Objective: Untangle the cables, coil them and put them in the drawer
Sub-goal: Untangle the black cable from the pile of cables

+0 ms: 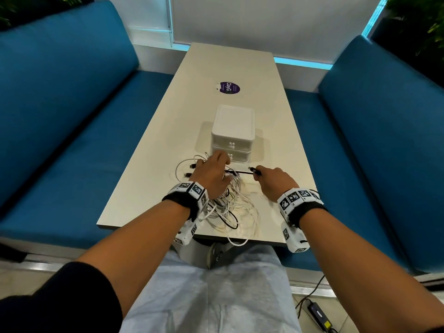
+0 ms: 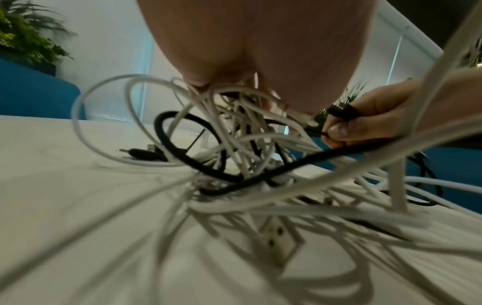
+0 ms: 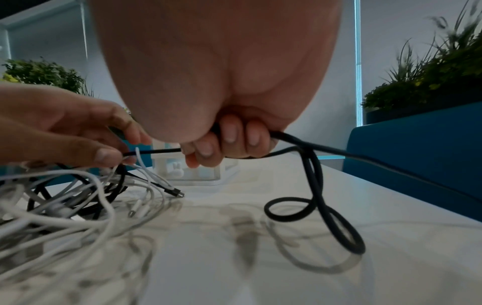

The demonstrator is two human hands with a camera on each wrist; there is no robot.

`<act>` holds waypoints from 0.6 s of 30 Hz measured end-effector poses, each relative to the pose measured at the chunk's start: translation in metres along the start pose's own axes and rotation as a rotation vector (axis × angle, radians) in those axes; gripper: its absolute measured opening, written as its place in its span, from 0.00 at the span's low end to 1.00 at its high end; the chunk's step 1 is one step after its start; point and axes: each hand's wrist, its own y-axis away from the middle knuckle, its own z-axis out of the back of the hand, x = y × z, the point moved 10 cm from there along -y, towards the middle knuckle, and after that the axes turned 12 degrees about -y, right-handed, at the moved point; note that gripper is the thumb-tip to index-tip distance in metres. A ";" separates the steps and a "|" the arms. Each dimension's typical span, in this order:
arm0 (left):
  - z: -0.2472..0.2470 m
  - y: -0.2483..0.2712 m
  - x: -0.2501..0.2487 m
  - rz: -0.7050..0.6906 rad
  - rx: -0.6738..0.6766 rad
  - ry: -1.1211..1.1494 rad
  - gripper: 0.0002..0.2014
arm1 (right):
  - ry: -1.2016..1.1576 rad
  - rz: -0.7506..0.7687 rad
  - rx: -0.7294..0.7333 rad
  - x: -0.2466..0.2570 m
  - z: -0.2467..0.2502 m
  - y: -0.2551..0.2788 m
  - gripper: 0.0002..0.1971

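Observation:
A tangle of white and black cables point(image 1: 228, 207) lies at the near end of the table point(image 1: 276, 131), one loop hanging over the front edge. My left hand point(image 1: 211, 174) grips a bunch of white strands in the cable tangle point(image 2: 247, 144), lifted a little off the table. My right hand point(image 1: 274, 181) holds a black cable point(image 1: 242, 173) in curled fingers; the black cable point(image 3: 307, 185) stretches to the left hand and loops down on the table. A white drawer unit point(image 1: 232, 138) with two shut drawers stands just behind the hands.
Blue benches point(image 1: 72, 140) run along both sides of the table. A purple round sticker point(image 1: 229, 87) is on the far half of the tabletop. A black power adapter point(image 1: 319, 318) lies on the floor at the lower right. Plants point(image 3: 430, 82) stand behind the benches.

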 end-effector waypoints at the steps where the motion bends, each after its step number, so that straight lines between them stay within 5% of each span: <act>1: 0.003 0.001 0.003 -0.009 -0.015 0.036 0.14 | -0.019 0.000 -0.006 0.001 0.000 -0.001 0.10; 5: 0.013 0.005 0.019 0.016 -0.079 0.037 0.13 | -0.057 -0.001 -0.015 0.005 0.000 -0.005 0.11; 10: 0.005 0.001 0.032 0.056 0.088 -0.155 0.17 | -0.024 -0.016 -0.028 0.001 0.005 -0.006 0.12; 15: 0.009 -0.001 0.030 0.053 0.116 -0.225 0.09 | -0.043 -0.044 -0.035 -0.003 0.005 -0.005 0.12; 18: 0.002 0.000 0.026 0.071 0.169 -0.272 0.18 | -0.069 -0.026 -0.052 0.001 0.006 -0.007 0.12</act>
